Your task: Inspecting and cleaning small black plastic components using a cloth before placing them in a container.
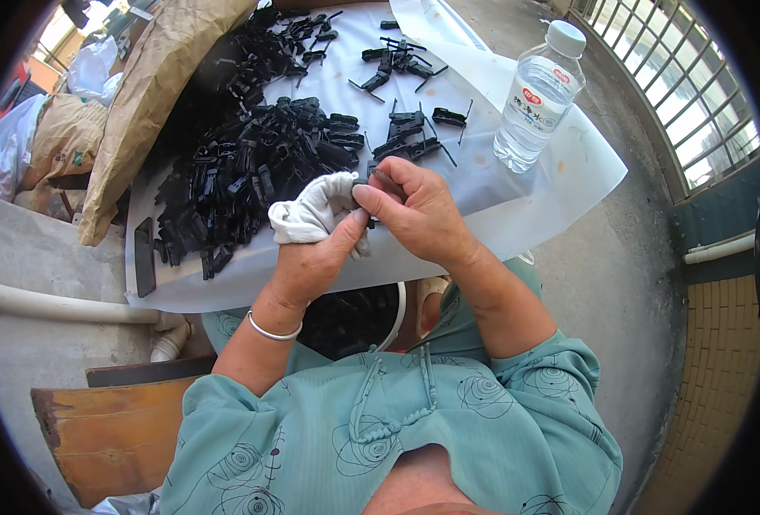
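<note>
While crumpled cloth (307, 216) wraps left fingers (345, 233), they and right fingers (381, 203) pinch dark plastic (386, 182).

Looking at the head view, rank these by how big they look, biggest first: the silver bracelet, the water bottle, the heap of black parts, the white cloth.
1. Heap of black parts
2. Water bottle
3. White cloth
4. Silver bracelet

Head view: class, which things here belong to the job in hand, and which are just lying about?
Likely the job's:
heaped black parts
scattered black parts
white cloth on the left hand
white-rimmed container holding dark items

Apparently just lying about:
water bottle
pale plastic bag
orange-brown board
</note>
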### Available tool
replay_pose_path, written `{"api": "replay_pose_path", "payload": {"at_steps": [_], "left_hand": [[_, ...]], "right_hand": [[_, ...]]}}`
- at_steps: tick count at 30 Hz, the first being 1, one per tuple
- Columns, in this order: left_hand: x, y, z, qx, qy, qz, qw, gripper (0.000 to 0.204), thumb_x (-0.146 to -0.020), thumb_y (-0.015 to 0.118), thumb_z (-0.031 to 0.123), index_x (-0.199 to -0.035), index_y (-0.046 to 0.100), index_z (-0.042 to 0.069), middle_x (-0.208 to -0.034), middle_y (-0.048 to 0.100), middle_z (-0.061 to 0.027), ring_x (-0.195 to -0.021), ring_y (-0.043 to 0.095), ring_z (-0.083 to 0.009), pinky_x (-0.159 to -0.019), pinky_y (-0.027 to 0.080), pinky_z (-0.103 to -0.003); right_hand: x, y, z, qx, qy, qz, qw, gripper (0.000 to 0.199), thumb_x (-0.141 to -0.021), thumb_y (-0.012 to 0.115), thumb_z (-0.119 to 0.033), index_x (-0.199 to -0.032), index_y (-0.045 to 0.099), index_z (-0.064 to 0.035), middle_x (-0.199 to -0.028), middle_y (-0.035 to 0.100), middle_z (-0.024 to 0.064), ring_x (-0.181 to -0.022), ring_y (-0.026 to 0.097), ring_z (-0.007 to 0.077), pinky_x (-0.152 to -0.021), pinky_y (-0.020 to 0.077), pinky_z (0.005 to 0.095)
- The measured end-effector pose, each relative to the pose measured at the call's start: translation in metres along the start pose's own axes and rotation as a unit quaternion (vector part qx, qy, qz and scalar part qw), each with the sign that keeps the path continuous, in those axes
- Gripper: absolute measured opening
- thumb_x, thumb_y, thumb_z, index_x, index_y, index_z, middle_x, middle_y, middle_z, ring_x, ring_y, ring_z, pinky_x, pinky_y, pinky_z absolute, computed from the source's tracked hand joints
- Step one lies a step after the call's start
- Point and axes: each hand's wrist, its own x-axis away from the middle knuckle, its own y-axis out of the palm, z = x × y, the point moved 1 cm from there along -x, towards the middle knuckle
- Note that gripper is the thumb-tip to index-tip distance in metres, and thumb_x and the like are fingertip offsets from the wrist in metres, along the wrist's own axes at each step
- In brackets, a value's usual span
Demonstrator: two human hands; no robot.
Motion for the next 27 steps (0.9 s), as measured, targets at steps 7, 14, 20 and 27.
{"api": "replay_pose_path", "payload": {"at_steps": [7, 14, 20, 27], "left_hand": [[-0.002, 0.008, 0.005, -0.138, 0.023, 0.088, 0.986, 0.028, -0.082, 0.057, 0.0, -0.109, 0.052, -0.002, -0.086, 0.058, -0.003, -0.069, 0.052, -0.005, -0.058, 0.046, -0.019], [-0.005, 0.007, 0.005, -0.452, 0.25, 0.095, 0.851, 0.029, -0.079, 0.057, -0.002, -0.107, 0.055, -0.003, -0.093, 0.061, -0.0124, -0.083, 0.06, -0.0181, -0.075, 0.047, -0.029], [-0.007, 0.001, 0.004, -0.153, 0.128, 0.084, 0.976, 0.033, -0.082, 0.059, 0.001, -0.112, 0.045, 0.001, -0.093, 0.055, -0.0047, -0.079, 0.053, -0.0108, -0.071, 0.045, -0.024], [-0.008, -0.011, 0.01, 0.018, 0.016, 0.074, 0.997, 0.032, -0.09, 0.048, 0.006, -0.121, 0.039, 0.006, -0.09, 0.053, -0.0003, -0.062, 0.041, -0.003, -0.053, 0.036, -0.016]], "right_hand": [[0.003, -0.002, -0.001, 0.12, -0.151, -0.058, 0.98, 0.024, -0.091, 0.048, -0.016, -0.074, 0.05, 0.0015, -0.061, 0.046, 0.0089, -0.053, 0.042, 0.0174, -0.052, 0.0379, 0.0288], [0.003, 0.014, 0.008, 0.105, -0.031, 0.005, 0.994, 0.025, -0.09, 0.049, -0.015, -0.071, 0.05, 0.0006, -0.058, 0.045, 0.0073, -0.053, 0.042, 0.0145, -0.051, 0.0382, 0.029], [0.0, -0.004, -0.001, 0.062, -0.045, -0.048, 0.996, 0.019, -0.087, 0.054, -0.017, -0.081, 0.055, 0.0005, -0.06, 0.048, 0.006, -0.054, 0.043, 0.0133, -0.052, 0.0393, 0.0285], [-0.003, -0.021, 0.003, 0.232, -0.127, -0.099, 0.959, 0.013, -0.078, 0.064, -0.013, -0.084, 0.062, -0.0014, -0.064, 0.055, 0.008, -0.055, 0.052, 0.0153, -0.052, 0.0415, 0.0287]]}}
